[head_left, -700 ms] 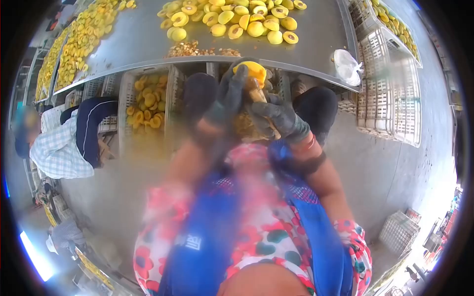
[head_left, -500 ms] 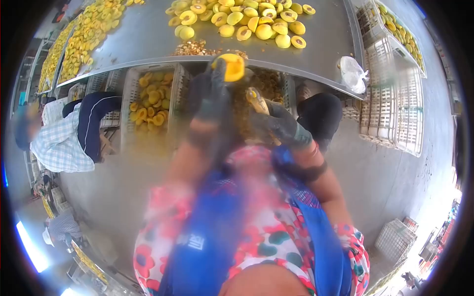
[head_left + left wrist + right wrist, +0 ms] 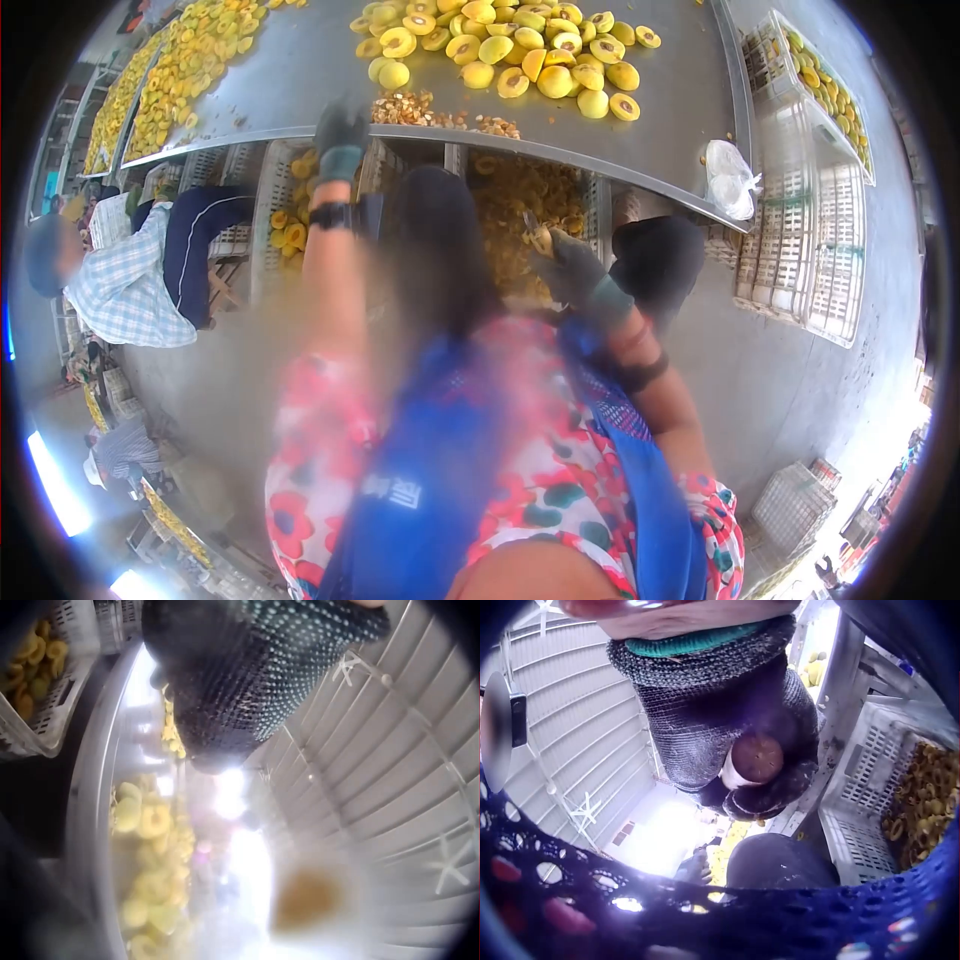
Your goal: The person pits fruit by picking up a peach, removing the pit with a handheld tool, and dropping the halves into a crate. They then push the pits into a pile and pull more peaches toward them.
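My left hand [image 3: 343,140], in a dark glove, reaches over the near edge of the metal table [image 3: 640,130], left of the brown pit pieces [image 3: 402,108]. In the left wrist view the dotted glove [image 3: 247,682] hides its fingers, and I cannot tell whether it holds anything. Low over the crate between the knees, my gloved right hand [image 3: 575,272] grips a pitting tool [image 3: 541,239] with a pale wooden handle and a metal tip. The round handle end [image 3: 757,759] pokes out of the fist in the right wrist view. Halved yellow peaches [image 3: 555,80] lie heaped on the table.
A white crate [image 3: 268,215] with peach halves stands left below the table edge. Another crate [image 3: 855,806] of fruit pieces sits between the knees. White crates [image 3: 800,220] stack at the right. A white plastic bag [image 3: 730,180] lies on the table corner. A person [image 3: 130,270] sits at left.
My left hand, earlier holding a yellow peach half against the tool, has swung away left and forward to the table edge. The peach half is out of sight. The right hand has lowered slightly with the tool.
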`<action>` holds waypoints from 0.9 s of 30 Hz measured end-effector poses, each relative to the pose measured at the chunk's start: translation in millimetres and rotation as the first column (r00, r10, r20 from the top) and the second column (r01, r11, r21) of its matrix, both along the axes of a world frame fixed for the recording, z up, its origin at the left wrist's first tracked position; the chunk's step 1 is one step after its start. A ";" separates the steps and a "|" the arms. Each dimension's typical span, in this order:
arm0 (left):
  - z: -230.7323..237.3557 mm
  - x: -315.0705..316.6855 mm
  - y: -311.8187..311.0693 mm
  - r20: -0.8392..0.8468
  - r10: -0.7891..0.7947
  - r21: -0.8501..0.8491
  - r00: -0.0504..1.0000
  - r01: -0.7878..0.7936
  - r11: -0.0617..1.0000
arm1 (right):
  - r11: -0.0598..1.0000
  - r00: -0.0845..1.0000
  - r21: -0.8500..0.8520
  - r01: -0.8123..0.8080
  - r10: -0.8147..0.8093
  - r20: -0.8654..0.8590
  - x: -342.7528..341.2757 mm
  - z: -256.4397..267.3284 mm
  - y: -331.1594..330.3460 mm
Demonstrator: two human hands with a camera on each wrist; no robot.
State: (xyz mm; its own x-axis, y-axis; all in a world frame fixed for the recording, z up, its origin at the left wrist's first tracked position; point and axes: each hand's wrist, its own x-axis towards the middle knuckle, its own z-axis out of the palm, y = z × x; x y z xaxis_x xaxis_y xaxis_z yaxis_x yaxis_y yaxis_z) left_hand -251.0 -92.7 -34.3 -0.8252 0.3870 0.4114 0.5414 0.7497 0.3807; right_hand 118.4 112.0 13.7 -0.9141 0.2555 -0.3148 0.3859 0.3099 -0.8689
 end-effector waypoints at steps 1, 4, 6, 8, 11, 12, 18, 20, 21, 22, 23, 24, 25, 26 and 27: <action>-6.1 -16.9 17.6 0.049 -0.017 -0.054 0.999 0.020 0.998 | 1.000 0.999 0.009 0.005 -0.004 -0.050 0.3 -1.8 0.1; -21.2 -55.0 61.9 0.144 0.064 -0.246 0.987 -0.027 0.969 | 0.960 0.983 0.262 -0.096 0.133 -0.127 1.3 -7.9 4.3; -37.5 -77.6 76.3 0.096 0.120 -0.353 0.988 -0.079 0.932 | 0.719 0.866 0.664 -0.206 0.450 -0.219 5.7 -17.1 13.7; -59.5 -103.2 87.6 0.145 0.105 -0.411 0.984 -0.037 0.911 | 0.898 0.961 0.420 -0.129 0.218 -0.171 7.2 -12.5 13.2; -17.9 -83.8 103.6 0.321 0.087 -0.326 0.943 0.023 0.945 | 0.822 0.919 0.564 -0.081 0.281 -0.276 10.4 -15.7 16.4; -20.9 -82.4 113.8 0.355 0.007 -0.333 0.935 0.119 0.935 | 0.888 0.953 0.456 -0.054 0.183 -0.243 12.4 -15.2 13.5; -41.2 -49.7 169.2 0.444 -0.287 -0.260 0.849 0.429 0.865 | 0.921 0.918 0.388 -0.033 0.182 -0.353 -6.3 -22.1 13.6; -35.3 -35.9 177.2 0.472 -0.310 -0.201 0.825 0.443 0.874 | 0.887 0.905 0.461 0.011 0.187 -0.382 -5.0 -16.9 12.9; -31.4 -32.3 177.5 0.460 -0.326 -0.146 0.826 0.433 0.890 | 0.896 0.920 0.444 0.004 0.171 -0.354 -4.5 -17.8 13.6; -26.9 -28.9 177.2 0.445 -0.378 -0.053 0.812 0.445 0.894 | 0.890 0.932 0.456 0.002 0.163 -0.322 -5.1 -16.7 14.5; -22.2 -25.6 177.0 0.425 -0.431 0.039 0.796 0.460 0.887 | 0.883 0.944 0.469 -0.002 0.156 -0.290 -5.9 -15.5 15.5; -5.4 -9.8 171.2 0.396 -0.518 0.168 0.758 0.494 0.853 | 0.860 0.956 0.510 -0.006 0.154 -0.249 -6.5 -11.0 17.3; 12.7 9.2 164.2 0.358 -0.599 0.294 0.716 0.522 0.800 | 0.899 0.969 0.436 0.037 0.074 -0.236 -6.2 -10.3 18.3; 32.3 30.4 157.3 0.369 -0.684 0.418 0.629 0.545 0.727 | 0.929 0.975 0.360 0.088 -0.007 -0.221 -5.9 -9.7 19.3; 55.1 54.8 150.0 0.365 -0.761 0.536 0.536 0.547 0.643 | 0.968 0.966 0.157 0.194 -0.160 -0.204 -6.9 -11.0 20.4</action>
State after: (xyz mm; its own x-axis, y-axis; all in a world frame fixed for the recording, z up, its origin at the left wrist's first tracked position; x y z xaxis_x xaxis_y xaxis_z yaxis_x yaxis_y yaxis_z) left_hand -196.3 57.3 20.7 -0.4956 0.8405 0.2191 0.4555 0.0367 0.8895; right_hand 111.5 132.4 2.7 -0.8878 0.4538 -0.0771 0.2825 0.4049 -0.8697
